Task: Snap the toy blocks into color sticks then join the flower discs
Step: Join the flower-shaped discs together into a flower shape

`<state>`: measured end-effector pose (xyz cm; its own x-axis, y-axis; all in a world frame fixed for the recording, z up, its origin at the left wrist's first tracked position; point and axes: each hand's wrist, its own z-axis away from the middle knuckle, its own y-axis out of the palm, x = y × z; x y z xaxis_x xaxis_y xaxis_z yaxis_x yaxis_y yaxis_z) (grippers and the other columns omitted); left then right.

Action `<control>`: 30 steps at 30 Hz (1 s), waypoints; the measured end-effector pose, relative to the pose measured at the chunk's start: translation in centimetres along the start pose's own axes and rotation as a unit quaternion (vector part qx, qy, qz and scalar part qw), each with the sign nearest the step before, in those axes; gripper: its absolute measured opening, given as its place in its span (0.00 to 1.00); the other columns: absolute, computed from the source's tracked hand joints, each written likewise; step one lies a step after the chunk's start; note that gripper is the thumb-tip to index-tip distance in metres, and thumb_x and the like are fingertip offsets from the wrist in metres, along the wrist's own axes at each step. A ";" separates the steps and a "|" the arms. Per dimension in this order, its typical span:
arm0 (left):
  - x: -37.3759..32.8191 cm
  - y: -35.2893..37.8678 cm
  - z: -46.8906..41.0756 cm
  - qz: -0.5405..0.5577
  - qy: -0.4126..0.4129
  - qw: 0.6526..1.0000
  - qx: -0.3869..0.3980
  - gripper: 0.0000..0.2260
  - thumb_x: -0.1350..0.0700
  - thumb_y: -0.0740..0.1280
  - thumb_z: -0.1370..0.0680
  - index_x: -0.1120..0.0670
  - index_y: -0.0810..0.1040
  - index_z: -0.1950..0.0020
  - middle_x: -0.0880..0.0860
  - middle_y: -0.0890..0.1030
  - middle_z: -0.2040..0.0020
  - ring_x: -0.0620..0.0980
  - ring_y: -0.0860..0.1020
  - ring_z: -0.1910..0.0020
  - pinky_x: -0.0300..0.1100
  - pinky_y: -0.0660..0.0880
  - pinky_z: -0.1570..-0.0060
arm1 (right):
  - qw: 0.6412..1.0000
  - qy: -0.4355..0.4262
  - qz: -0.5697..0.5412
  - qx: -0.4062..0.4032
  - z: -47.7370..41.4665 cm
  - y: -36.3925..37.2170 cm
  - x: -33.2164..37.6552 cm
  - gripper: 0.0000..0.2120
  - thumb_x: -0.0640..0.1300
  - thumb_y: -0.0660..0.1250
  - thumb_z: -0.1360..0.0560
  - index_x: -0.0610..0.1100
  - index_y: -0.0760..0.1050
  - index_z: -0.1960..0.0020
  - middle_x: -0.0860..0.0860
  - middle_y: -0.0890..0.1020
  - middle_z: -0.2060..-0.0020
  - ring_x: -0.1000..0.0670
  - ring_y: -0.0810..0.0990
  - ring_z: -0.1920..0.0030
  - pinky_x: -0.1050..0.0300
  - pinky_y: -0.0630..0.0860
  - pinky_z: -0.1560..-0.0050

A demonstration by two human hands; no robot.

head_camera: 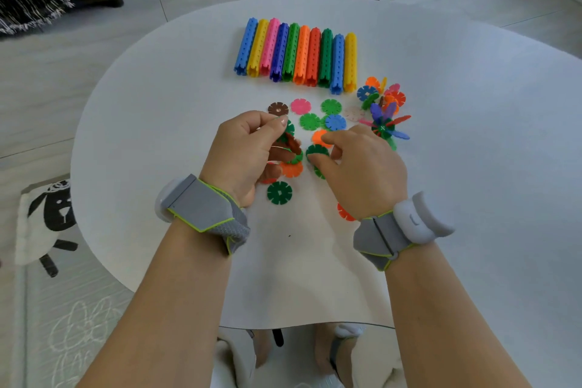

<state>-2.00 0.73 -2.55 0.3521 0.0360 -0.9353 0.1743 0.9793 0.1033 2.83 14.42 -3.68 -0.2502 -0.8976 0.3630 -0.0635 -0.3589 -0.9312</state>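
My left hand (248,148) is clamped round a joined cluster of brown and green plastic flower discs (288,143), held at the fingertips. My right hand (362,167) pinches a dark green notched plastic disc (316,150) between thumb and forefinger, just right of that cluster and low over the white round table (472,135). Can't tell if it's lifted clear.

Step as I read it: slot this disc into the cluster. Line its notch up with a free notch, planes crossed, then push straight with no twist. The petals look thin and would likely flex if forced.

Discs are flat and matte, with radial slots round a scalloped rim. Beyond both hands the block sticks (296,53) lie side by side: ten ribbed bars of hard plastic, so that half looks done. Loose discs (310,121) are scattered between hands and sticks. A multicoloured disc cluster (382,116) sits past my right fingertips.
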 end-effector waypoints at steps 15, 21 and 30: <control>0.2 0.1 -0.1 -0.013 -0.003 0.999 0.031 0.11 0.57 0.60 0.19 0.59 0.76 0.59 0.50 0.76 0.75 0.46 0.66 0.78 0.32 0.61 0.80 | 0.944 -0.003 -0.319 -0.083 0.4 -0.9 0.7 0.05 0.39 0.70 0.27 0.45 0.82 0.53 0.58 0.81 0.66 0.58 0.82 0.64 0.60 0.80 0.55; 0.4 0.1 -0.3 -0.022 0.008 1.000 0.020 0.11 0.57 0.60 0.19 0.59 0.76 0.59 0.51 0.75 0.75 0.47 0.64 0.77 0.31 0.60 0.79 | 0.941 -0.055 -0.326 -0.066 0.7 -0.3 0.6 0.06 0.36 0.69 0.27 0.43 0.82 0.51 0.59 0.81 0.66 0.58 0.83 0.64 0.57 0.82 0.56; 0.6 0.3 -0.3 -0.034 0.010 0.999 0.018 0.13 0.57 0.60 0.19 0.57 0.72 0.64 0.53 0.71 0.73 0.46 0.65 0.78 0.32 0.60 0.80 | 0.954 -0.141 -0.245 -0.095 0.8 0.4 0.3 0.00 0.39 0.68 0.25 0.42 0.77 0.55 0.51 0.83 0.66 0.54 0.82 0.67 0.52 0.80 0.62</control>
<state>-2.06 1.08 -3.18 0.3198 -0.0267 -0.9471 0.2303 0.9718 0.0503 3.51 13.83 -3.88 0.1232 -0.6766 0.7259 -0.2863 -0.7246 -0.6268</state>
